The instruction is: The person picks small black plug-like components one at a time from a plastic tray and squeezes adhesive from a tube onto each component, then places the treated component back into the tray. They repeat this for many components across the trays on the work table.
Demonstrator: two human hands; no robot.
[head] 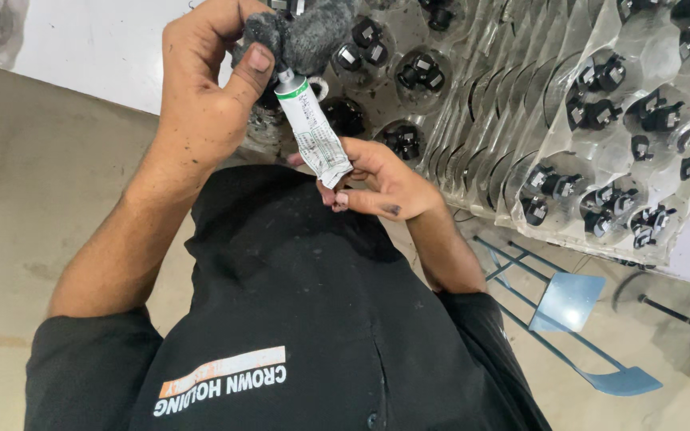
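My left hand [201, 88] is raised and closed on a grey fuzzy pad [305, 32], its thumb pressing the pad's lower edge. A small white tube with a green band [311, 132] points nozzle-up into that pad. My right hand [385, 187] pinches the tube's crimped lower end between thumb and fingers. Both hands are smudged with dark marks. My black shirt [297, 303] fills the lower part of the view.
Clear plastic blister trays [600, 120] holding several small black parts lie stacked behind and to the right of my hands. A white surface [97, 40] is at the upper left. A blue metal frame [569, 303] stands on the beige floor at the lower right.
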